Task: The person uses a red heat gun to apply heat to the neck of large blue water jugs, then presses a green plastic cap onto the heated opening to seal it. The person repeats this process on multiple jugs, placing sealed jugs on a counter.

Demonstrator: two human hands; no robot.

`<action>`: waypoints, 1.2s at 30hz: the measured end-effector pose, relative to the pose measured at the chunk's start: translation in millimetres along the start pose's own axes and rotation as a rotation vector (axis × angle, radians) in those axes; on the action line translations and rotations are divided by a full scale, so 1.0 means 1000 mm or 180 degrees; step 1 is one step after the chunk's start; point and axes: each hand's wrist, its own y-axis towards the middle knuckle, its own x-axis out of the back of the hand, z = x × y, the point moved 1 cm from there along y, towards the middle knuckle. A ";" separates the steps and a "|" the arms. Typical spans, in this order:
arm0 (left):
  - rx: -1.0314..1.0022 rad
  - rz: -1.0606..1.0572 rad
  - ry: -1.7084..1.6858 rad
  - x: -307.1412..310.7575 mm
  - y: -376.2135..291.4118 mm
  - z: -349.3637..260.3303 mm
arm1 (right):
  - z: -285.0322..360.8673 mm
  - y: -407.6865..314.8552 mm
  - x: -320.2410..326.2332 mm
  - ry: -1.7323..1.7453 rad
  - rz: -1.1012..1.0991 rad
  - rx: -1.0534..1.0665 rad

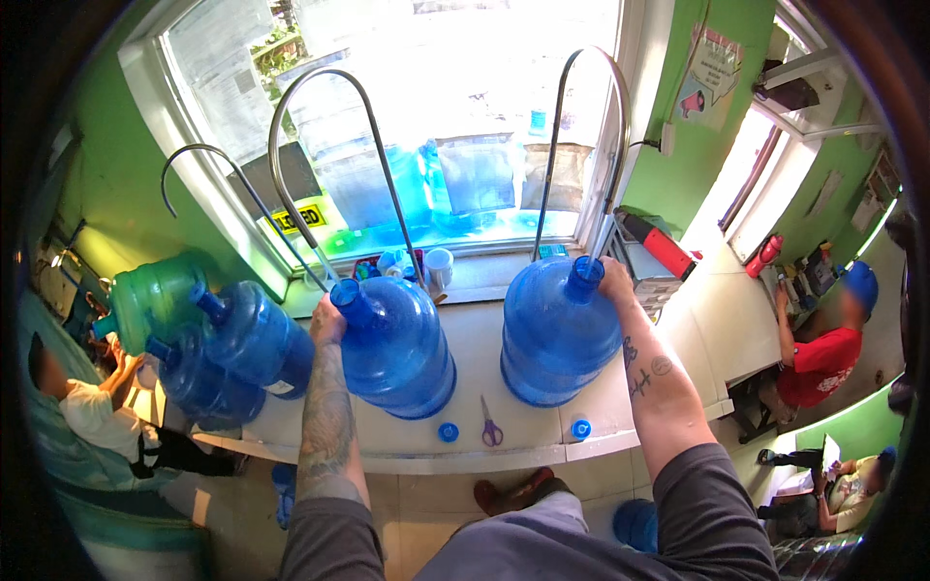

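Two large blue water jugs stand on the white counter (523, 444). My left hand (328, 321) is at the neck of the left jug (396, 348), on its left side. My right hand (616, 282) is at the neck of the right jug (559, 334), on its right side. The fingers of both hands are partly hidden. A curved metal filling tube (330, 71) comes down to the left jug's mouth, and another metal tube (623, 116) enters the right jug's mouth. Purple-handled scissors (491, 430) lie between a blue cap (448, 432) and another blue cap (580, 429) near the counter's front edge.
More blue jugs (254, 341) and a green jug (156, 298) are at the left, beside a person (102, 421). A white cup (439, 267) stands on the windowsill. A person in red (821, 363) and another seated person (850, 494) are at the right.
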 end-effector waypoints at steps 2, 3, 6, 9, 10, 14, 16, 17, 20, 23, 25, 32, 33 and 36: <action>-0.0072 -0.0095 -0.0066 -0.003 0.001 0.003 | 0.000 -0.002 0.001 0.0063 0.0020 -0.0068; -0.0069 -0.0117 -0.0049 -0.004 0.001 0.003 | 0.000 -0.001 0.001 0.0005 -0.0028 -0.0027; -0.0054 -0.0138 -0.0005 -0.004 -0.001 0.002 | -0.002 0.000 -0.002 -0.0119 -0.0030 0.0078; -0.0089 -0.0017 -0.0091 0.000 -0.004 -0.003 | -0.008 0.005 -0.008 -0.0138 -0.0057 0.0068; -0.0137 0.0075 -0.0250 0.001 -0.005 -0.006 | -0.012 0.008 -0.009 -0.0150 -0.0096 0.0084; -0.0248 -0.0109 -0.0605 0.009 -0.009 -0.014 | -0.025 0.021 -0.017 -0.0281 0.0022 0.0398; -0.0163 -0.0163 -0.0450 0.011 -0.011 -0.017 | -0.034 0.028 -0.019 -0.0092 0.0007 0.0686; -0.0059 -0.0132 -0.0441 0.012 -0.012 -0.019 | -0.038 0.032 -0.024 -0.0061 -0.0025 0.0635; 0.0027 -0.0112 -0.0500 0.013 -0.014 -0.025 | -0.054 0.044 -0.033 0.0101 -0.0095 0.0818; -0.0067 -0.0149 -0.0366 0.016 -0.016 -0.032 | -0.068 0.058 -0.037 0.0046 0.0007 0.1182; -0.0026 -0.0117 -0.0264 0.018 -0.018 -0.037 | -0.072 0.067 -0.038 -0.0441 -0.0093 0.1518; 0.0421 0.0200 -0.0257 0.026 -0.023 -0.048 | -0.076 0.077 -0.036 0.0190 0.0222 0.0725; 0.0470 0.0306 -0.0302 0.026 -0.023 -0.049 | -0.075 0.075 -0.034 0.0203 0.0149 0.0896; 0.0501 0.0084 -0.0210 0.026 -0.027 -0.051 | -0.070 0.068 -0.030 -0.0069 0.0088 0.1088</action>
